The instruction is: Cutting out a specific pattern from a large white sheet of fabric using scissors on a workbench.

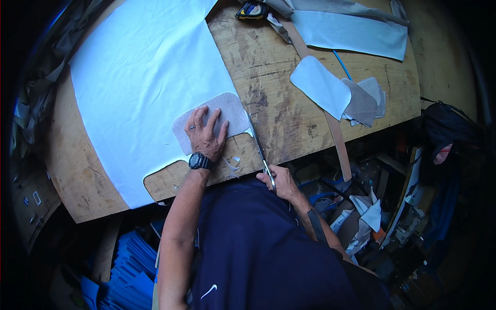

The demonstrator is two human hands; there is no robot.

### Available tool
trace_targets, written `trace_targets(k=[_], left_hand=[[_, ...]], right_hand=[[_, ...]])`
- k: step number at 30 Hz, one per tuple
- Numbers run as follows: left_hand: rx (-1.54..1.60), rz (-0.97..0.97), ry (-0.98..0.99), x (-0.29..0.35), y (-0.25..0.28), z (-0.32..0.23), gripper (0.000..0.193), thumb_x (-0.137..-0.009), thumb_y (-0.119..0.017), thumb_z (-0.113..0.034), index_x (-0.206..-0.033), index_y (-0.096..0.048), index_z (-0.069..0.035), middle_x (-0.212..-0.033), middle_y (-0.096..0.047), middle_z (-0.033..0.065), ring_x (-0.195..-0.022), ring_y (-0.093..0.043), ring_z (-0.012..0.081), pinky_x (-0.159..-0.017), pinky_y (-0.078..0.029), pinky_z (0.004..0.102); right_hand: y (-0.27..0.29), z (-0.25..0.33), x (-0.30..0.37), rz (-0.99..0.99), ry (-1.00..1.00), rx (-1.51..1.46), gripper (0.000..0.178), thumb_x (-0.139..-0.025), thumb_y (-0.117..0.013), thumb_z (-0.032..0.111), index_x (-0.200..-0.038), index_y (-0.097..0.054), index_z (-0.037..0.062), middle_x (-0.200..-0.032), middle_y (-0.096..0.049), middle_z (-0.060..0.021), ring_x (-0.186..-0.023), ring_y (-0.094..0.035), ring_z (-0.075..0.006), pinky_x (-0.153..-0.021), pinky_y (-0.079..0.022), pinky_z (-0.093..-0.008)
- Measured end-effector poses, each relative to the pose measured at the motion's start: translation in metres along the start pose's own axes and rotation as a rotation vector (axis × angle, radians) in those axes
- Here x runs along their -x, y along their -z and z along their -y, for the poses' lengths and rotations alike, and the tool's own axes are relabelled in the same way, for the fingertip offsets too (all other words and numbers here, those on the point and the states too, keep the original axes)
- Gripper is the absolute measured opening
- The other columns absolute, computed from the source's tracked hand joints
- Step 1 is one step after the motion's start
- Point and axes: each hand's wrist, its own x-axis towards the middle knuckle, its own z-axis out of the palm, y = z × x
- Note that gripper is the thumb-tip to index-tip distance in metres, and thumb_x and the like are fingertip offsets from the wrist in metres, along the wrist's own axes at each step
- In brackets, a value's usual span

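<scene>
Head view: left hand (205, 132) flat on template (212, 126), right hand (276, 181) gripping scissors (257, 144).

Left hand (205, 133) pressed flat, palm down, fingers spread and pointing away from the body, a ring on one finger and a dark watch at the wrist. Left forearm bare, rising straight from the lower edge. Right hand (279, 181) lower and nearer the torso, curled into a closed grip, knuckles up, forearm angling in from the lower right.
</scene>
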Motion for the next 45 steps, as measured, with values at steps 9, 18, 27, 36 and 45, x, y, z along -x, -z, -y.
trace_targets(k=[9,18,27,36,45], left_hand=[[0.002,0.003,0.004,0.001,-0.002,0.001,0.045,-0.088,-0.075,-0.035,-0.13,-0.067,-0.02,-0.141,-0.051,0.0119,-0.141,-0.041,0.0334,-0.115,-0.026,0.0512],[-0.005,0.005,0.012,0.001,-0.001,0.001,0.045,-0.088,-0.075,-0.036,-0.129,-0.068,-0.02,-0.141,-0.051,0.0119,-0.141,-0.041,0.0334,-0.115,-0.027,0.0506],[-0.006,0.019,0.009,-0.001,0.003,-0.003,0.044,-0.088,-0.075,-0.034,-0.129,-0.068,-0.019,-0.14,-0.051,0.012,-0.14,-0.041,0.0335,-0.115,-0.027,0.0506],[0.016,-0.004,-0.007,-0.003,0.001,-0.004,0.044,-0.087,-0.075,-0.033,-0.128,-0.069,-0.019,-0.14,-0.051,0.0121,-0.138,-0.043,0.0332,-0.114,-0.029,0.0501],[0.017,-0.05,0.015,-0.003,0.003,-0.001,0.044,-0.087,-0.076,-0.032,-0.128,-0.069,-0.022,-0.138,-0.054,0.0104,-0.136,-0.045,0.0316,-0.113,-0.032,0.049]], right_hand=[[-0.003,0.017,-0.007,-0.093,0.035,0.207,0.058,-0.088,-0.077,0.054,-0.077,-0.057,-0.0003,-0.059,-0.058,-0.0164,-0.055,-0.059,-0.0299,-0.057,-0.049,-0.0416],[0.0,0.012,-0.007,-0.133,0.09,0.176,0.053,-0.091,-0.077,0.046,-0.075,-0.057,-0.0001,-0.056,-0.056,-0.0154,-0.051,-0.058,-0.0299,-0.054,-0.047,-0.0433],[0.006,0.015,-0.01,-0.132,0.125,0.183,0.047,-0.091,-0.079,0.04,-0.078,-0.06,-0.0015,-0.056,-0.051,-0.0085,-0.053,-0.046,-0.0142,-0.052,-0.042,-0.0361],[0.04,0.006,-0.01,0.138,-0.106,-0.191,0.044,-0.096,-0.073,0.042,-0.077,-0.06,0.0041,-0.06,-0.057,0.0022,-0.053,-0.053,-0.0069,-0.05,-0.043,-0.0264],[0.195,0.038,-0.055,0.61,-0.223,0.403,0.046,-0.088,-0.08,0.044,-0.073,-0.061,0.0055,-0.06,-0.049,0.0047,-0.057,-0.046,-0.0071,-0.052,-0.037,-0.0286]])
